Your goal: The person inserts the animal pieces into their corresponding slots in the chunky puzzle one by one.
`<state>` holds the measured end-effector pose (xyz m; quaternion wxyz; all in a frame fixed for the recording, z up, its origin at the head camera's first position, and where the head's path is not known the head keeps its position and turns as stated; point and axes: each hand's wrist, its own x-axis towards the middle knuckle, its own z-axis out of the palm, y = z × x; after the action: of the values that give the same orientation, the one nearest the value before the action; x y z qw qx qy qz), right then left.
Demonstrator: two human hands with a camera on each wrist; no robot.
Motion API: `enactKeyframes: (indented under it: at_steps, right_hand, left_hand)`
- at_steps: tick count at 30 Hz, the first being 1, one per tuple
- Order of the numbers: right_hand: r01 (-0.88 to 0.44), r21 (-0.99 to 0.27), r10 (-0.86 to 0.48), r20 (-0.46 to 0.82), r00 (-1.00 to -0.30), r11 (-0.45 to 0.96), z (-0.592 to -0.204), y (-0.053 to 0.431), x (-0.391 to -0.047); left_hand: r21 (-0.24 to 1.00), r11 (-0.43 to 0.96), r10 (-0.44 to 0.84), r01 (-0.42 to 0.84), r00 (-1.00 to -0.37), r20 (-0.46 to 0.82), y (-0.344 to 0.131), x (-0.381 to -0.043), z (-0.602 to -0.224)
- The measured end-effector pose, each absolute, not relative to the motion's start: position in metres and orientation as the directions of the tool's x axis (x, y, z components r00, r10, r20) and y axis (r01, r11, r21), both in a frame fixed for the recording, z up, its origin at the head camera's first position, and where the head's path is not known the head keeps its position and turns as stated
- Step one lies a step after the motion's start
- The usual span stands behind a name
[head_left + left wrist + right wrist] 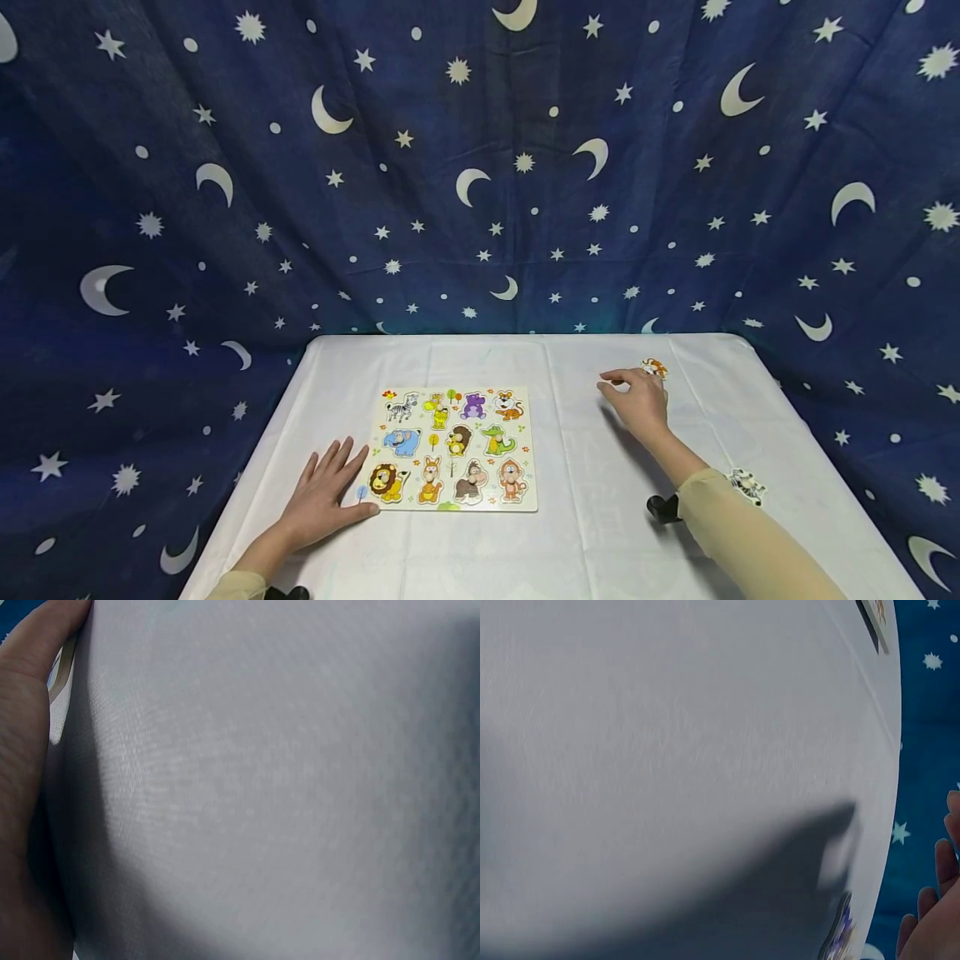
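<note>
My left hand (322,496) lies spread on the white cloth, its thumb at the lower left corner of an animal puzzle board (420,504). Only its side shows in the left wrist view, by the board's edge. Over the cloth to the right of the board, my right hand (637,404) has its fingers bent, thumb and forefinger tips close together with nothing visible between them. Just behind that hand lies an orange and white puzzle piece (656,367), partly covered by it. In the right wrist view the fingers (946,862) appear loosely bent at the right edge.
Beside the right sleeve lies a black and white puzzle piece (747,486). Several colourful animal figures fill the board in rows. A dark blue curtain (420,208) with moons and stars hangs behind the table (480,558). Black wrist mounts (663,509) sit on both wrists.
</note>
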<state>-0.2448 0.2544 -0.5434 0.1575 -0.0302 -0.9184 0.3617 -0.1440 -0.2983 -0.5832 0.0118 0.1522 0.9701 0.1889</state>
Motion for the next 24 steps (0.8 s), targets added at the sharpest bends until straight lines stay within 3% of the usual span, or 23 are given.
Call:
enactKeyframes:
  at_steps: [9,24]
  right_hand:
    - [-0.012,-0.646,0.228,0.286,-0.931,0.763,-0.544,0.281,-0.247]
    - [0.077,-0.629,0.258,0.202,-0.945,0.774,-0.541,0.305,-0.246]
  left_hand:
    - [0.371,0.879,0.308,0.301,-0.951,0.043,-0.298,-0.144,-0.583]
    - [0.365,0.883,0.302,0.297,-0.952,0.044,-0.299,-0.144,-0.583]
